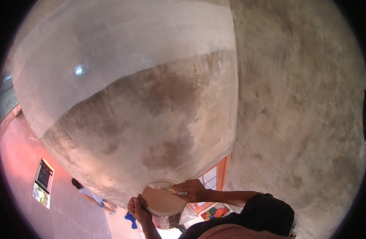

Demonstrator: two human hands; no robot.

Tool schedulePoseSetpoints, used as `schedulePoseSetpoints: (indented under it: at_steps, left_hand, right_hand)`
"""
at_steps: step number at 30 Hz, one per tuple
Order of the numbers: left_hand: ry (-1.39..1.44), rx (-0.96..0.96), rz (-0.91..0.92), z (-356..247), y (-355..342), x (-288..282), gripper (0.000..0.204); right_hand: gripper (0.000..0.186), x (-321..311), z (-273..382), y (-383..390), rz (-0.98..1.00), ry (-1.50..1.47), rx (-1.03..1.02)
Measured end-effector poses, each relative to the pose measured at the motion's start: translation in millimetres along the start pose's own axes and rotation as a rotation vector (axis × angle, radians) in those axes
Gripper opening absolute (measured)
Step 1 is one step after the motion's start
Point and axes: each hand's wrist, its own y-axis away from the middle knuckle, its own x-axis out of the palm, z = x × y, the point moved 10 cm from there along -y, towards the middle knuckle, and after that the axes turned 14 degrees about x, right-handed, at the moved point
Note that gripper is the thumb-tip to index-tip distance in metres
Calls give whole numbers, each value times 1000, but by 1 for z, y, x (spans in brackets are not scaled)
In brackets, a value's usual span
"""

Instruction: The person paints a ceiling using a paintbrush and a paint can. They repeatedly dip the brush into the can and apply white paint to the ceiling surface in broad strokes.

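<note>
In the lower middle is a round plastic bucket (pixel 165 221) holding pale, beige-pink paint (pixel 161 201). My left hand (pixel 138 208) grips the bucket's rim at its left side. My right hand (pixel 193 190) is closed on a brush (pixel 175 190) over the bucket's far right edge, with the brush head at or in the paint; its tip is hard to make out. Above and beyond stands a plastered wall (pixel 163 111), lighter in its upper band and mottled brown-grey lower down.
Another plastered wall (pixel 294 119) rises on the right. An orange-framed door or window (pixel 222 169) sits low at the corner. A person (pixel 87 192) stands at lower left near a pink wall (pixel 19 159) with a small window (pixel 44 175). A blue cloth (pixel 132 220) and colourful mat (pixel 212 212) lie below.
</note>
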Motion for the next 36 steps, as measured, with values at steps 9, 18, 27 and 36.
schedulePoseSetpoints:
  at_steps: [9, 18, 27, 36]
  left_hand:
    - [-46, 23, -29, -3, -2, -1, 38]
    - [-56, -38, -28, -5, 0, -5, 37]
    - [-143, -46, -32, -5, -10, -2, 35]
    - [-76, -51, -17, -19, -5, 8, 33]
  right_hand:
    - [13, 35, -47, 7, 357, -762, 741]
    - [25, 18, -22, -9, 46, -370, 229]
    - [30, -30, -2, -14, -95, -160, 93]
    - [11, 13, -33, 4, 324, -808, 790]
